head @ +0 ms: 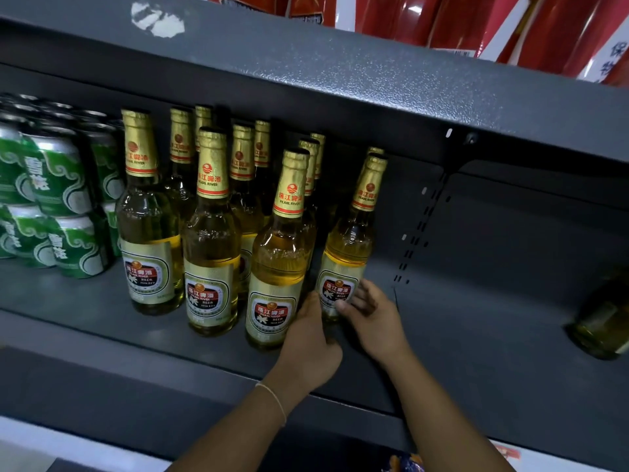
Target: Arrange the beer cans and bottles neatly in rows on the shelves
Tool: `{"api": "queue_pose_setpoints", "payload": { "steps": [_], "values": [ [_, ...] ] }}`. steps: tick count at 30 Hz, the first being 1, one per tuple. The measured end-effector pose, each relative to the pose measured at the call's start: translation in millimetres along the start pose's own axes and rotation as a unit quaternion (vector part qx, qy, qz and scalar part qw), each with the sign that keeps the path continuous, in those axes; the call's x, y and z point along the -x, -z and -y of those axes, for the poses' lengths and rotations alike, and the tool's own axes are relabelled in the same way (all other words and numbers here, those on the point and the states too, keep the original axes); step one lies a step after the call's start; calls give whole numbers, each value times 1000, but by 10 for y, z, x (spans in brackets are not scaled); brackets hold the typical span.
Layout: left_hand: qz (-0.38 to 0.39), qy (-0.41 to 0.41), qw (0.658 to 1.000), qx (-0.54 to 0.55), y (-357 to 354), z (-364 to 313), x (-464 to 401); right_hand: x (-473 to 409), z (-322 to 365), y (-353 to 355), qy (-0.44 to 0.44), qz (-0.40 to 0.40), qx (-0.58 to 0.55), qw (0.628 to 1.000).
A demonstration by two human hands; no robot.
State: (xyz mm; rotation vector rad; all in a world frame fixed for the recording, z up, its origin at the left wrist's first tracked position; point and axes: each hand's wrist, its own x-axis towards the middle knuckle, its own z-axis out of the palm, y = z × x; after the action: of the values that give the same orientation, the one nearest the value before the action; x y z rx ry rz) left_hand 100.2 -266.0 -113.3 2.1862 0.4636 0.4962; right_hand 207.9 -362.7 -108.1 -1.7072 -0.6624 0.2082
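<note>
You have clear glass beer bottles standing upright on the dark grey shelf, each with gold foil at the neck and a cream, red and black label. They run in four rows from near to far, the front ones stepping nearer toward the right. The rightmost front bottle tilts slightly right, apart from the bottle beside it. To the left, green beer cans sit stacked two high. Far right, one more bottle shows only in part, blurred.
</note>
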Motion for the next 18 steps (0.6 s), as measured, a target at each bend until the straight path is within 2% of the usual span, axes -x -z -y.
{"api": "queue_pose_setpoints", "payload": {
  "steps": [18],
  "values": [
    [17, 0, 1000, 8, 44, -104, 49, 21, -52, -33, 19, -5, 17, 1000]
  ]
}}
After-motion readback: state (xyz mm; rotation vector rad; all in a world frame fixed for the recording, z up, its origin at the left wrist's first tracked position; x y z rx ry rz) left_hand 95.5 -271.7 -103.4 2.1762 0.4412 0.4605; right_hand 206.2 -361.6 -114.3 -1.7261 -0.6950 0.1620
